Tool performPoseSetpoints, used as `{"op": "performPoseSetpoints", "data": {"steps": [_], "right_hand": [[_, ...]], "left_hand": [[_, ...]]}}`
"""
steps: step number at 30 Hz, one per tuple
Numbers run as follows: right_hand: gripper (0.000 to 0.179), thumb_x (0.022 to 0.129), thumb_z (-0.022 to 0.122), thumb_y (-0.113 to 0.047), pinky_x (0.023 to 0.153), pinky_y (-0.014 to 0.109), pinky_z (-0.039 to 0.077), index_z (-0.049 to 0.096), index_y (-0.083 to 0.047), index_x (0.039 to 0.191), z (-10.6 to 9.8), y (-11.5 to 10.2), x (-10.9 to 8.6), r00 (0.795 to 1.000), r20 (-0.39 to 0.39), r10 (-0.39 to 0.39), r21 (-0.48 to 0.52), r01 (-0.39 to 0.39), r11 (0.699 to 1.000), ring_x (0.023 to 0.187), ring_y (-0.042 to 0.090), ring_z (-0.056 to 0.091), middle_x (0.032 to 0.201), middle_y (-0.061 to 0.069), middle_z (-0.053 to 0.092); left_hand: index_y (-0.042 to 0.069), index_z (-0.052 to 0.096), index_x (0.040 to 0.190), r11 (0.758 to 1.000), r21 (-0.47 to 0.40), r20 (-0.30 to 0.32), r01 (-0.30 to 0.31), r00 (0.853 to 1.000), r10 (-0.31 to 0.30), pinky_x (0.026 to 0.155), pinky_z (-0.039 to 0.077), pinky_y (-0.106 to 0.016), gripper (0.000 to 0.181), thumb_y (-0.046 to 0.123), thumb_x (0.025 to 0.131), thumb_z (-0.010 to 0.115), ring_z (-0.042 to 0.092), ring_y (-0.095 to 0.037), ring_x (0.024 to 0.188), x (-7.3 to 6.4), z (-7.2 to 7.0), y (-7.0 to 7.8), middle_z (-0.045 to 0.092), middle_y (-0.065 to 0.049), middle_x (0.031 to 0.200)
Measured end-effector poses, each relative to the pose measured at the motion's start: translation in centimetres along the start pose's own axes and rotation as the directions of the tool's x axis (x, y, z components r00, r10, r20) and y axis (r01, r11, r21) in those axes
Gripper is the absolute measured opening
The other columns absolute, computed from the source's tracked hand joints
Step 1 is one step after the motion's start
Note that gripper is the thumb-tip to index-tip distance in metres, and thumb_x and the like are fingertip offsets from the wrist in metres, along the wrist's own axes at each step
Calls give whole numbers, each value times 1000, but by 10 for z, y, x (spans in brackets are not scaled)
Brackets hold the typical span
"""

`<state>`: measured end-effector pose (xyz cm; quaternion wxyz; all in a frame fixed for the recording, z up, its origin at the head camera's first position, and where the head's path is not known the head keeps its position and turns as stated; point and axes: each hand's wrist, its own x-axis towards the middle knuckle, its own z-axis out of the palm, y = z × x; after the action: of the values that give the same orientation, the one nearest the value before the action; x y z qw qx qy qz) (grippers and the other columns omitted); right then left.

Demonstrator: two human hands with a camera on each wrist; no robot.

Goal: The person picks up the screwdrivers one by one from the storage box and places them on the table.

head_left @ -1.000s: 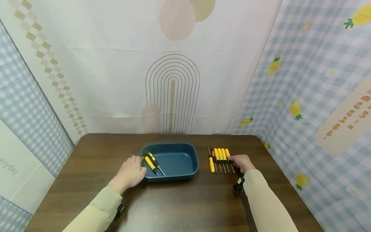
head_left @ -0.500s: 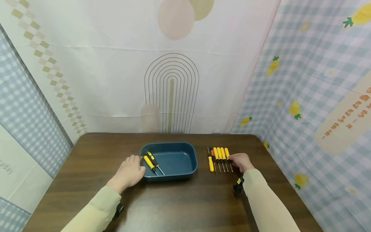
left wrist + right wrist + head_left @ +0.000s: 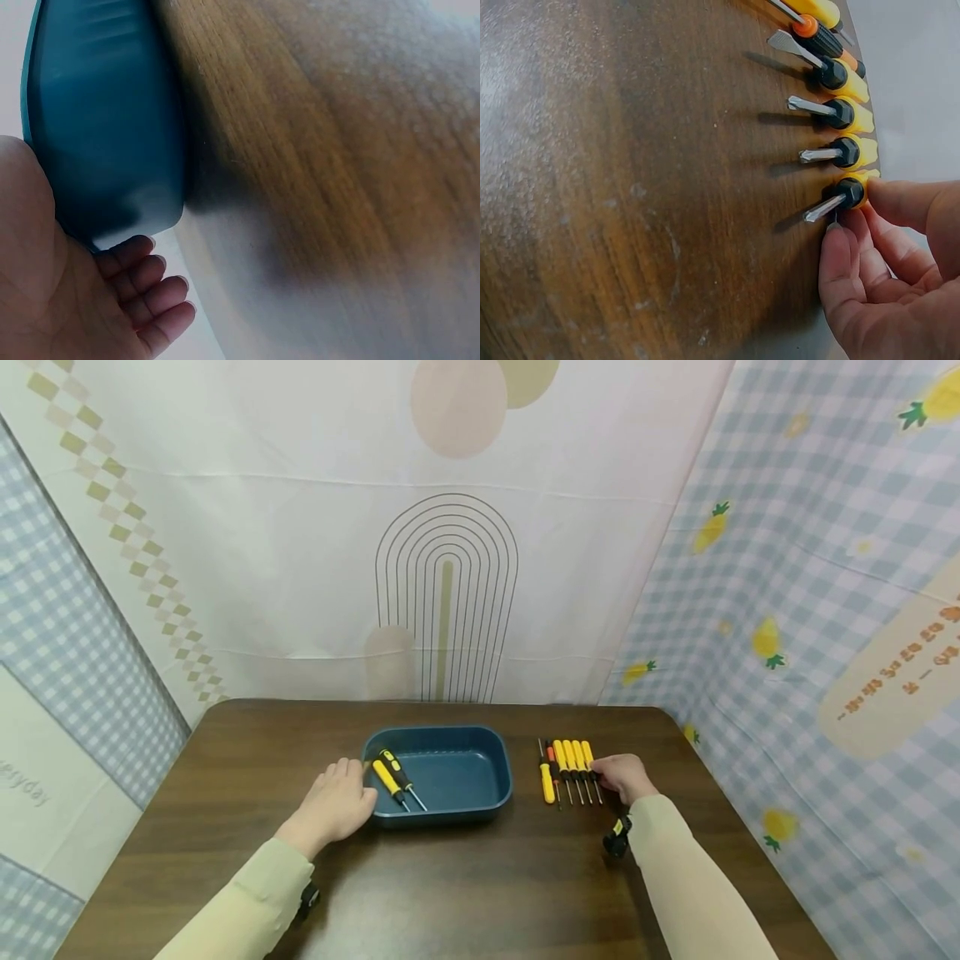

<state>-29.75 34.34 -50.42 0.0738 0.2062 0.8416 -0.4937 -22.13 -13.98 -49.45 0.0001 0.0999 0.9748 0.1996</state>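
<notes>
A dark blue rectangular tub stands on the table, with two yellow-and-black screwdrivers lying side by side at its left end. My left hand holds that end; in the left wrist view the fingers curl at the tub's corner and the thumb lies along its rim. Right of the tub, several screwdrivers lie in a row. At the row's right end, my right hand pinches the handle of a yellow Phillips screwdriver between thumb and fingers. The fingers partly hide that handle.
The row's leftmost screwdriver points its shaft away from me, opposite to its neighbours. Beside it lies an orange-and-black screwdriver. A brown wooden table carries everything, and patterned cloth hangs behind it.
The camera view shifts slightly. Both hands, the tub and the screwdrivers stay practically where they were.
</notes>
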Motion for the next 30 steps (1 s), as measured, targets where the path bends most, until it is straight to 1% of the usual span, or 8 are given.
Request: {"op": "performPoseSetpoints", "data": {"steps": [10, 18, 22, 23, 24, 26, 27, 30], "right_hand": [[36, 90, 64, -15, 79, 35, 53, 61, 9, 118, -2, 1, 1, 1000, 13, 7, 33, -8, 999, 91, 23, 63, 118, 22, 60], [40, 94, 61, -22, 80, 35, 53, 59, 7, 121, -8, 2, 2, 999, 45, 23, 30, -25, 999, 89, 21, 62, 118, 18, 59], [42, 94, 59, -25, 84, 40, 51, 59, 9, 119, -8, -1, -4, 999, 33, -5, 10, 5, 1000, 95, 26, 60, 118, 19, 57], [42, 95, 58, -26, 86, 43, 50, 59, 9, 118, -8, -2, -5, 1000, 25, -15, 0, 15, 1000, 96, 27, 59, 117, 18, 57], [42, 95, 58, -27, 87, 45, 49, 60, 9, 117, -8, -4, -6, 1000, 14, -21, -13, 21, 1000, 93, 28, 59, 107, 17, 60], [43, 95, 57, -30, 90, 49, 47, 61, 7, 117, -9, -7, -9, 1000, -5, -30, -44, 30, 999, 97, 32, 59, 112, 18, 60], [43, 95, 57, -31, 88, 49, 47, 61, 7, 116, -10, -9, -9, 999, -12, -37, -58, 37, 998, 94, 31, 59, 111, 17, 60], [40, 95, 57, -33, 70, 41, 49, 64, 5, 105, -13, -16, -9, 999, -12, -41, -73, 40, 996, 66, 25, 56, 78, 9, 61]], "left_hand": [[-6, 51, 109, 1000, 0, -3, 0, 1000, 0, 75, 38, -43, 36, 25, 90, 48, 43, -27, 86, -1, 0, 0, 47, -11, 95], [-5, 51, 109, 1000, -5, 4, 1, 1000, -1, 74, 37, -42, 36, 24, 90, 47, 42, -27, 86, -1, -1, 0, 47, -10, 95], [-5, 51, 108, 1000, -1, 6, 0, 1000, 0, 74, 37, -42, 35, 24, 90, 47, 42, -27, 86, -1, -1, 1, 46, -10, 95], [-5, 51, 108, 1000, -2, 7, 0, 1000, 0, 74, 37, -42, 35, 24, 90, 47, 42, -27, 85, -1, -1, 1, 46, -10, 95], [-5, 51, 108, 1000, -2, 7, 0, 1000, 0, 74, 37, -42, 34, 24, 90, 47, 42, -27, 85, -1, -1, 1, 46, -10, 94], [-5, 51, 107, 1000, -4, 9, 0, 1000, 0, 73, 36, -42, 34, 24, 90, 47, 42, -27, 85, -1, -1, 1, 46, -10, 94], [-5, 51, 107, 1000, -4, 9, 0, 1000, 0, 74, 37, -42, 34, 24, 90, 47, 42, -27, 85, -1, -1, 1, 46, -10, 94], [-5, 51, 108, 1000, -6, 11, 3, 1000, -2, 75, 37, -42, 35, 24, 90, 48, 42, -27, 86, -1, -2, 1, 46, -11, 95]]}}
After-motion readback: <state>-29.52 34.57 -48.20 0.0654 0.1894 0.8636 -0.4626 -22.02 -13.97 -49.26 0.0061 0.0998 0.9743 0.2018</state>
